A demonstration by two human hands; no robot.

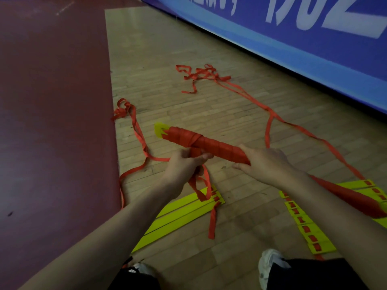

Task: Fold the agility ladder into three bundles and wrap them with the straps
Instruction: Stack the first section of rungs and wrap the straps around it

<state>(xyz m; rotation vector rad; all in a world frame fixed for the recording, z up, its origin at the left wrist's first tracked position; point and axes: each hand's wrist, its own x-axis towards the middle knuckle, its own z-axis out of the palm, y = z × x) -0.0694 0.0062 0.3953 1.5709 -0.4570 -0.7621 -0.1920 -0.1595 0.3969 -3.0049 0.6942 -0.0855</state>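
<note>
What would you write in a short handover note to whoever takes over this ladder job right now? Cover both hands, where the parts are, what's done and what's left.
Left hand grips the red strap under the wrapped bundle; right hand holds that bundle's near end.
A second red-wrapped bundle seems to lie on the right rungs. Left rungs lie flat, unwrapped; loose strap trails across the floor.
Done: one bundle nearly wrapped. Left: finish this wrap, then bundle the loose rungs.
</note>
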